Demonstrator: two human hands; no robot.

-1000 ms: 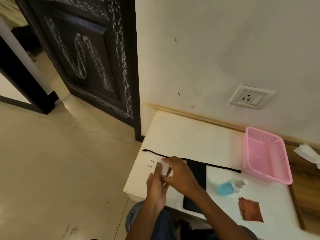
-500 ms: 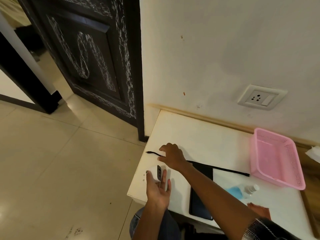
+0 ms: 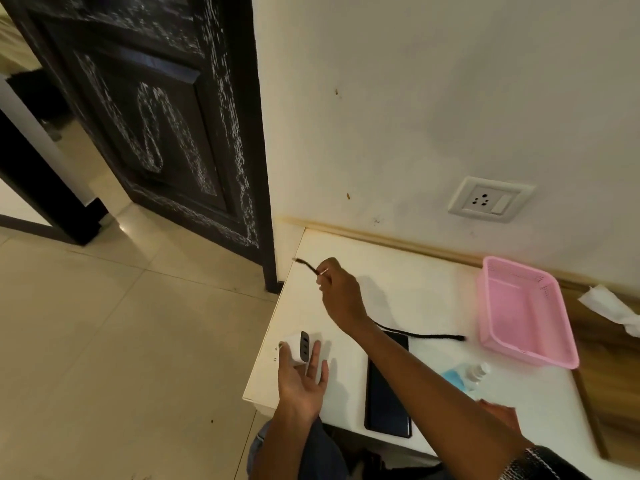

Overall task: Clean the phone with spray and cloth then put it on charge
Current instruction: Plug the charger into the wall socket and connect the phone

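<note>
My left hand [image 3: 300, 379] holds a white charger block [image 3: 298, 347] with dark ports, palm up over the table's left edge. My right hand [image 3: 337, 291] pinches one end of the black cable [image 3: 426, 335] and lifts it off the white table [image 3: 408, 285]; the cable's other end lies near the pink basket. The black phone [image 3: 387, 400] lies face up on the table under my right forearm. A clear spray bottle with blue liquid [image 3: 465, 374] lies right of the phone. The brown cloth [image 3: 498, 408] is mostly hidden behind my arm.
A pink plastic basket [image 3: 526, 310] stands at the table's right. A white wall socket [image 3: 490, 199] sits on the wall above the table. A crumpled white tissue [image 3: 611, 306] lies on the wooden surface at far right. A dark door is at the left.
My right hand left the charger block, took the cable's left end and raised it off the table. My left hand has kept the charger block.
</note>
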